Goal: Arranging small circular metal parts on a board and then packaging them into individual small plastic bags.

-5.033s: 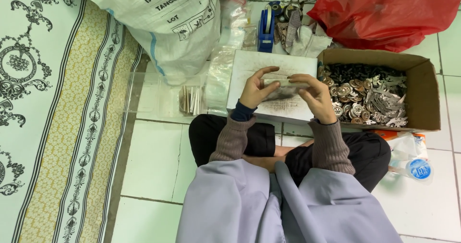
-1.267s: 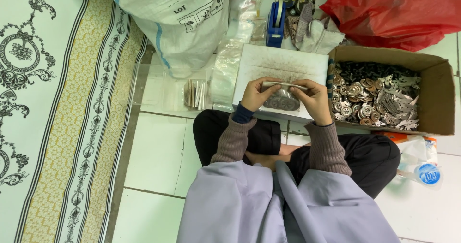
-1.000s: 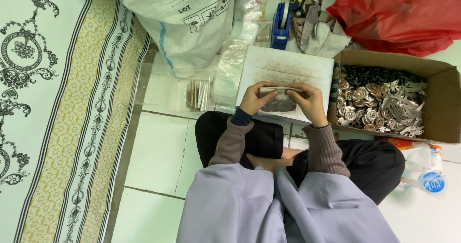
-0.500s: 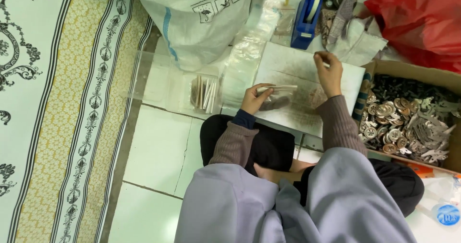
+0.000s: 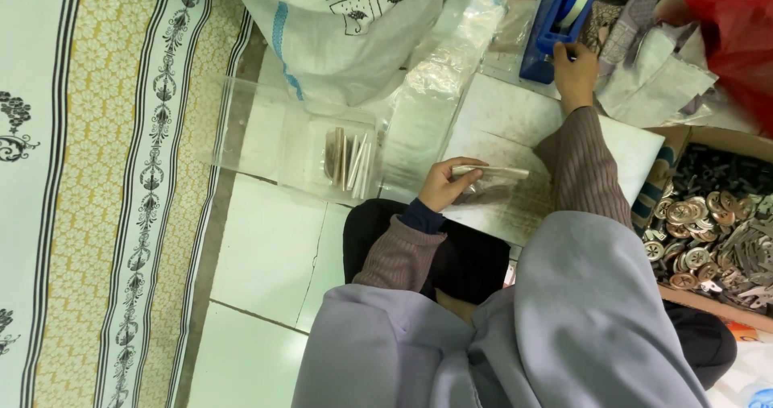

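Note:
My left hand (image 5: 448, 184) holds a small clear plastic bag (image 5: 489, 184) with dark metal pieces in it, over a white board (image 5: 499, 126) that rests on my lap. My right hand (image 5: 573, 68) is stretched forward to a blue tape dispenser (image 5: 555, 23) and touches its front end. Whether the fingers pinch tape there I cannot tell.
A cardboard box (image 5: 680, 146) of metal parts (image 5: 713, 231) stands at the right. A clear tray (image 5: 266, 130) with filled packets (image 5: 348, 154) lies at the left. A white woven sack (image 5: 346, 21), loose plastic bags (image 5: 451, 70), grey cloths (image 5: 652, 62), a red bag (image 5: 745, 29) and a patterned mat (image 5: 97, 190) surround me.
My right hand let go of the small bag and reached forward to the tape dispenser. The left hand keeps the bag. My head turned left and closer.

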